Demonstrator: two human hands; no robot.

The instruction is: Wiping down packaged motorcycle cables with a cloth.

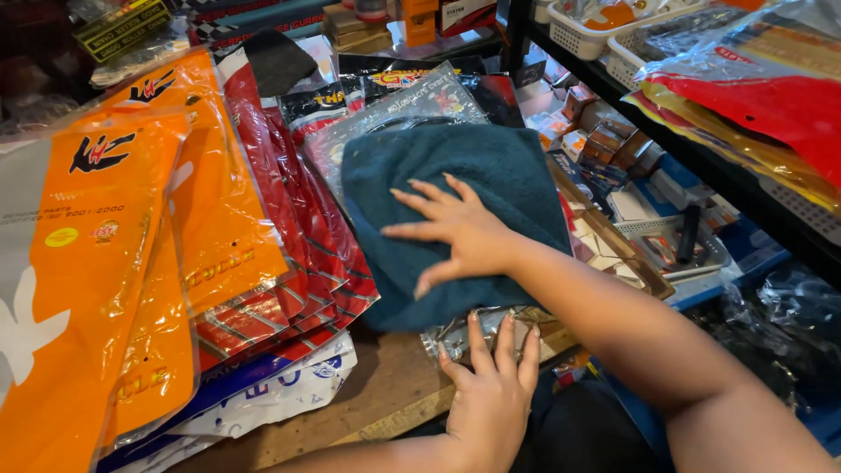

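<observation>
Orange plastic packets (96,263) fill the left of the frame: large, flat, glossy sleeves with black emblems, overlapping one another in a fan. Right of them, a stack of red packets (289,219) with striped lower edges, likewise glossy and flat, lies shingled toward centre. Beneath both, at lower left, white and blue packets (280,390) protrude.

The desk (385,398) shows at bottom centre: bare, worn wood with a pale scuffed edge.

At upper right, a black metal shelf (701,166) runs diagonally and carries red and yellow bagged goods (762,96) and white lattice baskets (583,39). Below the shelf, small cartons and a shallow tray are crowded together; detail is too small to tell.

At centre lies a dark teal cloth (491,175), soft, napped terry, folded to a rough rectangle. It rests on a clear plastic packet (420,101), whose crinkled transparent film shows above the cloth at upper centre and again below it at (451,337).

The right hand (455,232) lies flat on the cloth, palm down, fingers spread and extended, pressing on the fabric without closing round it.

The left hand (491,390), at bottom centre, is open with fingers straight and together; the fingertips (477,324) rest on the lower edge of the clear packet, just below the cloth. It grips nothing.
</observation>
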